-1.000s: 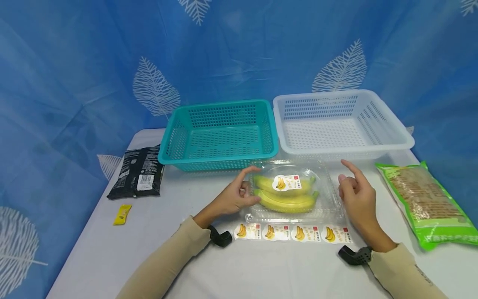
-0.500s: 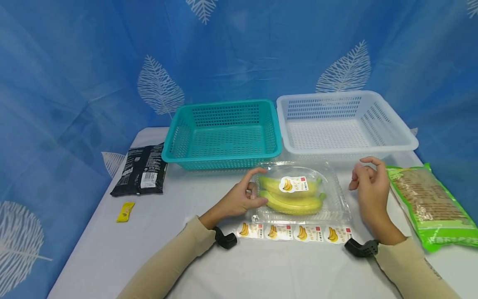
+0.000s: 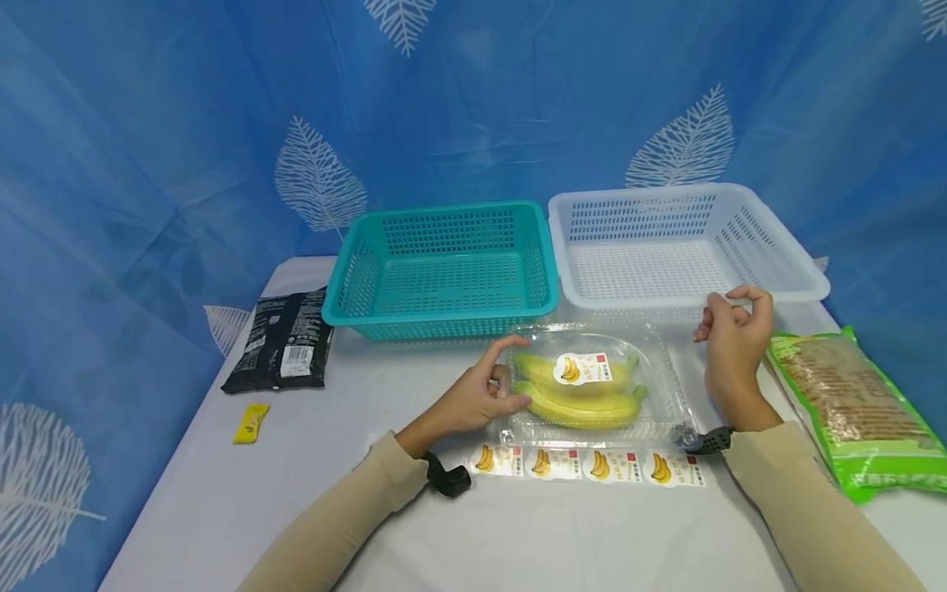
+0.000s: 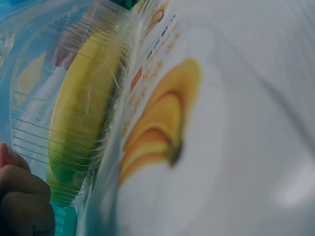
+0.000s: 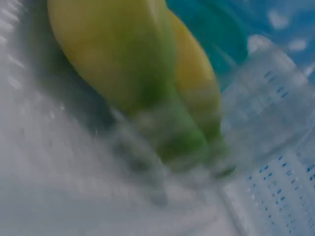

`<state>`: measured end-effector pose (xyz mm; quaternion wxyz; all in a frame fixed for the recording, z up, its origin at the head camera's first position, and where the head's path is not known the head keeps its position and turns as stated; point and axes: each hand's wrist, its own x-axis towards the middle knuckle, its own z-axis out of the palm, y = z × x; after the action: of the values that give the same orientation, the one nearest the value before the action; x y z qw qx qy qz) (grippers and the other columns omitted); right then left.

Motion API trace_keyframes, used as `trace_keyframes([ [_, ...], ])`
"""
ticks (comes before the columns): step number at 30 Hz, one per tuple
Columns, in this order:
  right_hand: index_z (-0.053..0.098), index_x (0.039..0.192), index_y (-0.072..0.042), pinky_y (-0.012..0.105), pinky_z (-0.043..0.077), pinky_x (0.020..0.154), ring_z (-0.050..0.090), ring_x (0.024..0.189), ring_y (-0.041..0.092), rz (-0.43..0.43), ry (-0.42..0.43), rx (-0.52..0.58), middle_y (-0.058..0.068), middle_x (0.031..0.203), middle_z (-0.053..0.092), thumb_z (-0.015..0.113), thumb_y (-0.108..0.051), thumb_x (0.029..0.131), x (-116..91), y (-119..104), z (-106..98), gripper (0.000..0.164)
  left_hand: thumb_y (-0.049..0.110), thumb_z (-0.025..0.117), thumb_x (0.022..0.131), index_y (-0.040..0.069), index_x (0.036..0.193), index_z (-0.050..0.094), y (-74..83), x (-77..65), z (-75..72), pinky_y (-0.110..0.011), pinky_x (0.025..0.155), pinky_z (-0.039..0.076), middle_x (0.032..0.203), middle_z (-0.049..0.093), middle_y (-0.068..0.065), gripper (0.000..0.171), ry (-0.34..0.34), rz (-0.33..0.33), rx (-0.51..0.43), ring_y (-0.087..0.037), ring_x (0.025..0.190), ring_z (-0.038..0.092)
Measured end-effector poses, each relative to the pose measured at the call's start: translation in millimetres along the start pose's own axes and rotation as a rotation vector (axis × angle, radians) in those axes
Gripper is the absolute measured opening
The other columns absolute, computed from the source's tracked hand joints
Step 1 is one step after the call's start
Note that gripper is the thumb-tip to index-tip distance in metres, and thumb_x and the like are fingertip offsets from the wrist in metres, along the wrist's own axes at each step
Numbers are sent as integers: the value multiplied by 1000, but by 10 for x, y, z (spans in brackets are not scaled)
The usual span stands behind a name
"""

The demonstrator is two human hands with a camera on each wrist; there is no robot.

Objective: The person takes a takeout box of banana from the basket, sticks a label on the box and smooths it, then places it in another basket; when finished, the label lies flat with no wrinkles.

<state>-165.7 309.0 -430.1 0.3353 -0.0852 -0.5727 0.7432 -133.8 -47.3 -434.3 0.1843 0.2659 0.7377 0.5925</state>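
Observation:
A clear plastic clamshell container lies in the middle of the table. Two bananas are inside, and a banana-print sticker is on top. At its left edge, the thumb and index finger of my left hand grip the container. My right hand is off its right side, near the front of the white basket, fingers loosely bent and holding nothing. Along the container's front edge runs a strip of banana stickers. The left wrist view shows a banana through the plastic; the right wrist view is blurred.
Behind stand a teal basket and a white basket, side by side. To the left lie a black package and a small yellow packet. A green-edged bag of brown contents lies at the right.
My right hand has moved right, away from the container, then up toward the white basket, its index finger now more bent. My left hand stays on the container's left edge. The head view shifted slightly.

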Motion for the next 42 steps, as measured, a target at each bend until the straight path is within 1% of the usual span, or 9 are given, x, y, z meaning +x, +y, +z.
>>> trace_keyframes([
  [6, 51, 101, -10, 25, 37, 41, 43, 38, 18, -48, 38, -7, 8, 58, 51, 68, -7, 96, 53, 60, -7, 17, 5, 74, 93, 21, 157, 31, -3, 9, 14, -22, 49, 37, 70, 46, -2, 78, -9, 11, 1, -9, 47, 38],
  [15, 51, 102, -10, 24, 40, 41, 42, 38, 18, -68, -9, 14, 8, 58, 50, 68, -10, 98, 36, 130, -23, 18, 4, 72, 94, 16, 155, 31, 40, -16, -7, -22, 53, 39, 71, 47, -2, 75, -8, -3, 0, -10, 48, 39],
  [18, 50, 103, -11, 24, 40, 42, 42, 38, 18, -73, -19, 5, 8, 58, 49, 67, -12, 98, 26, 147, -30, 18, 4, 72, 93, 14, 153, 33, 103, -30, -24, -22, 54, 39, 70, 46, -1, 72, -28, 4, -2, -9, 49, 40],
  [21, 49, 104, -12, 23, 39, 41, 42, 38, 16, -70, -27, -1, 8, 58, 50, 67, -13, 99, 25, 154, -30, 19, 4, 71, 92, 12, 151, 34, 200, -49, -70, -22, 53, 37, 68, 44, -1, 70, -43, 35, -14, -9, 48, 36],
  [25, 47, 106, -13, 22, 39, 41, 42, 39, 15, -68, -36, -10, 7, 57, 49, 66, -14, 100, 36, 155, -24, 19, 5, 67, 94, 12, 149, 35, 332, -73, -160, -24, 49, 32, 67, 40, -3, 64, -35, 65, -70, -12, 47, 30],
  [28, 46, 107, -14, 22, 39, 42, 41, 39, 15, -75, -41, -22, 6, 57, 48, 63, -15, 102, 41, 160, -26, 18, 8, 65, 97, 13, 149, 37, 397, -85, -196, -26, 47, 30, 66, 38, -3, 60, -37, 54, -106, -13, 46, 29],
  [34, 45, 108, -15, 21, 39, 40, 43, 38, 13, -63, -36, -25, 6, 58, 50, 61, -14, 102, 39, 165, -28, 17, 9, 64, 97, 21, 145, 41, 477, -119, -178, -25, 47, 29, 68, 42, -3, 55, -57, 15, -122, -13, 45, 30],
  [38, 45, 108, -15, 19, 38, 41, 45, 40, 11, -81, -47, -53, 3, 57, 52, 59, -11, 103, 57, 161, -23, 15, 8, 63, 97, 17, 145, 38, 568, -141, -187, -26, 46, 28, 68, 39, -4, 55, -53, 50, -141, -14, 44, 28],
  [42, 46, 107, -16, 18, 36, 46, 47, 44, 7, -122, -53, -126, -2, 54, 53, 56, -9, 102, 96, 184, -29, 13, 8, 62, 97, 16, 145, 37, 641, -125, -233, -27, 46, 27, 69, 34, -6, 55, -8, 95, -164, -16, 45, 25],
])
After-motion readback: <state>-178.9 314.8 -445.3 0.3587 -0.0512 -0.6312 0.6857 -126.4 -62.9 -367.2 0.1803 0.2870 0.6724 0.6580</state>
